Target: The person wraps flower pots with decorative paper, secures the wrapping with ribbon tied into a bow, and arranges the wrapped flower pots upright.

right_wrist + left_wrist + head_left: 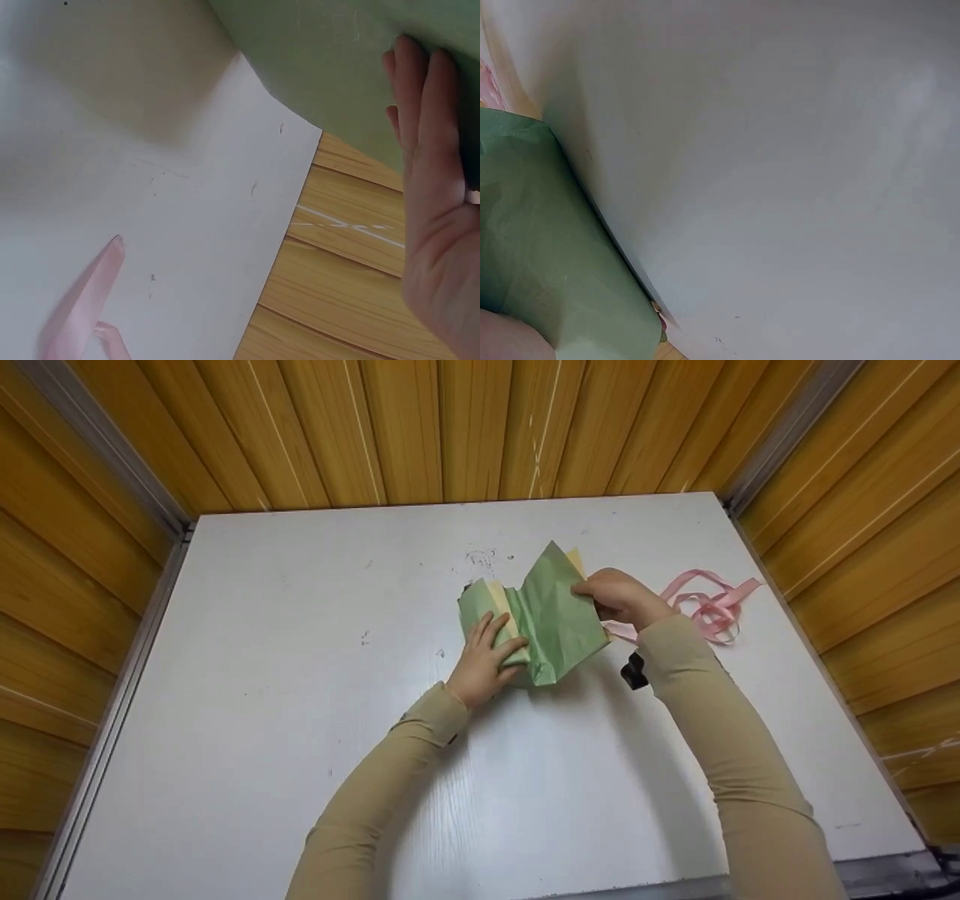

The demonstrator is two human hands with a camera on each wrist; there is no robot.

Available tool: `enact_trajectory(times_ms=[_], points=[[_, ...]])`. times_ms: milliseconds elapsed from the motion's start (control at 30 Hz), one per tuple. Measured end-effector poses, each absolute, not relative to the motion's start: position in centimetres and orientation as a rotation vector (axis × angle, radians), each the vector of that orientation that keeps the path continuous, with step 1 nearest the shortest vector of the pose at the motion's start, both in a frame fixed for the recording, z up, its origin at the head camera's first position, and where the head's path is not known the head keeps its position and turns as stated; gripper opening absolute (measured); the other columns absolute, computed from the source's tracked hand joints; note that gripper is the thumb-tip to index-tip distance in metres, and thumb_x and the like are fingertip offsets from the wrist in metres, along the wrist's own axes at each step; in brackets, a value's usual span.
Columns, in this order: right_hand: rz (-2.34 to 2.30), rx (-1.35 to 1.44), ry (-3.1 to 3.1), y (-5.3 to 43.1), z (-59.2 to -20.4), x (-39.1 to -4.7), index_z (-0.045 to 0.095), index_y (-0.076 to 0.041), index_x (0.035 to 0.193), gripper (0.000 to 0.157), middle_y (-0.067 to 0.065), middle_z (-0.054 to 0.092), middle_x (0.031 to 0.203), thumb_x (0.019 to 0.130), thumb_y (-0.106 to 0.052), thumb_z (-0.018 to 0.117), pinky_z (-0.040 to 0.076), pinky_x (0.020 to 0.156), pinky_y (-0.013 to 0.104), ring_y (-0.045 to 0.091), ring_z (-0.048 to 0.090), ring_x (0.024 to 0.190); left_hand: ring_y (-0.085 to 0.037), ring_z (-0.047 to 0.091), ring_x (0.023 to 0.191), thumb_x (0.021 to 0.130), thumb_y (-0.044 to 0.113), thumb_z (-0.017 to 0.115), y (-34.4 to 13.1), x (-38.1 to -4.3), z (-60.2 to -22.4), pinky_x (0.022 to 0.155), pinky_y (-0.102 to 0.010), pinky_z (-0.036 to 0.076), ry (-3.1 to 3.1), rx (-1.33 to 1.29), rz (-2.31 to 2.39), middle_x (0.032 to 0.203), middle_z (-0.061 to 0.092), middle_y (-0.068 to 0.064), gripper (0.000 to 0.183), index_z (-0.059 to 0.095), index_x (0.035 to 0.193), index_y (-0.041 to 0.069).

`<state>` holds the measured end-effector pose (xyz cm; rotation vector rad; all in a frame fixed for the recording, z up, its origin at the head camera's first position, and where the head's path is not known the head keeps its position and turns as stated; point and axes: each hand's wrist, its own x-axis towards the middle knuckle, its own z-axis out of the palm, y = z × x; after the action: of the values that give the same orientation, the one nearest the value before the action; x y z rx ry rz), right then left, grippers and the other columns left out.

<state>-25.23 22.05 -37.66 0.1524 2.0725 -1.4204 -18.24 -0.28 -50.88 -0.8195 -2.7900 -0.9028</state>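
Observation:
A creased sheet of green wrapping paper (559,619) with a pale yellow inner side (504,604) sits near the middle of the white table. Its left part is folded over in a flat packet, and its right part stands up as a flap. My left hand (480,667) rests on the folded part with fingers spread. With thumb and fingers, my right hand (619,596) pinches the flap's right edge. In the right wrist view, straight fingers of the right hand (439,172) lie along the green paper (315,67). Whatever the packet covers is hidden.
A loose pink ribbon (716,615) lies in loops to the right of the right hand. Close to the right cuff is a small black object (634,672). Wood-patterned panels (405,427) border the white table (262,660) at the back and sides.

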Motion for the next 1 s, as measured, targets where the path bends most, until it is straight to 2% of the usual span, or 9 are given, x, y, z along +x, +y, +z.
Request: enact_trajectory(times_ms=[100,167,267,500,800,933,1000], points=[[-1.426,0.122,2.089,21.6,-37.7,-25.1,0.06,-0.008,0.071,0.033,-0.005,0.062,0.061,0.098,-0.013,0.042,0.052,0.056,0.019,0.004,0.061,0.055,-0.039,0.013,0.143,0.093,0.029,0.06,-0.3,-18.2,-50.7,0.117,-0.052,0.012,-2.794,-0.828,-0.911,0.152,0.025,-0.018,0.041,0.054,0.132,0.019],[-1.405,0.088,2.135,21.2,-37.7,-25.0,0.059,-0.011,0.065,0.037,-0.007,0.059,0.057,0.098,-0.014,0.042,0.049,0.053,0.018,0.002,0.056,0.05,-0.04,0.013,0.143,0.093,0.027,0.06,-0.3,-18.1,-50.7,0.116,-0.053,0.013,-2.791,-0.832,-0.916,0.152,0.025,-0.018,0.041,0.054,0.132,0.018],[-1.358,0.02,2.211,20.7,-37.7,-24.8,0.058,-0.013,0.064,0.036,-0.008,0.056,0.056,0.097,-0.015,0.042,0.047,0.054,0.018,0.002,0.053,0.05,-0.039,0.012,0.144,0.093,0.028,0.06,-0.3,-18.1,-50.7,0.117,-0.05,0.012,-2.803,-0.827,-0.907,0.152,0.025,-0.017,0.041,0.053,0.133,0.019],[-1.44,-0.102,2.209,19.3,-39.0,-24.5,0.062,-0.007,0.079,0.028,-0.011,0.063,0.064,0.098,-0.014,0.043,0.051,0.069,0.018,0.0,0.062,0.065,-0.039,0.013,0.143,0.092,0.027,0.061,-0.2,-18.3,-51.0,0.117,-0.05,0.012,-2.786,-0.826,-0.917,0.152,0.026,-0.016,0.04,0.055,0.131,0.019],[-1.821,-0.129,1.881,18.7,-43.3,-23.5,0.068,-0.018,0.08,0.037,-0.009,0.066,0.071,0.102,-0.015,0.039,0.048,0.066,0.02,0.003,0.061,0.067,-0.038,0.013,0.143,0.09,0.029,0.064,0.0,-18.5,-51.2,0.114,-0.055,0.016,-2.817,-0.818,-0.849,0.151,0.028,-0.015,0.038,0.056,0.124,0.016],[-1.981,-0.112,1.726,18.5,-45.1,-23.0,0.067,-0.02,0.092,0.044,-0.007,0.068,0.087,0.105,-0.028,0.027,0.047,0.079,0.028,0.007,0.062,0.083,-0.039,0.015,0.143,0.09,0.03,0.064,-0.1,-18.5,-51.3,0.113,-0.057,0.017,-2.799,-0.821,-0.844,0.151,0.028,-0.017,0.039,0.057,0.126,0.015],[-2.07,-0.065,1.698,18.3,-45.8,-22.8,0.066,-0.02,0.095,0.041,-0.007,0.066,0.092,0.105,-0.028,0.027,0.046,0.082,0.029,0.008,0.06,0.088,-0.039,0.016,0.142,0.09,0.029,0.064,-0.1,-18.5,-51.3,0.114,-0.056,0.017,-2.781,-0.825,-0.844,0.15,0.029,-0.017,0.039,0.058,0.125,0.016]])
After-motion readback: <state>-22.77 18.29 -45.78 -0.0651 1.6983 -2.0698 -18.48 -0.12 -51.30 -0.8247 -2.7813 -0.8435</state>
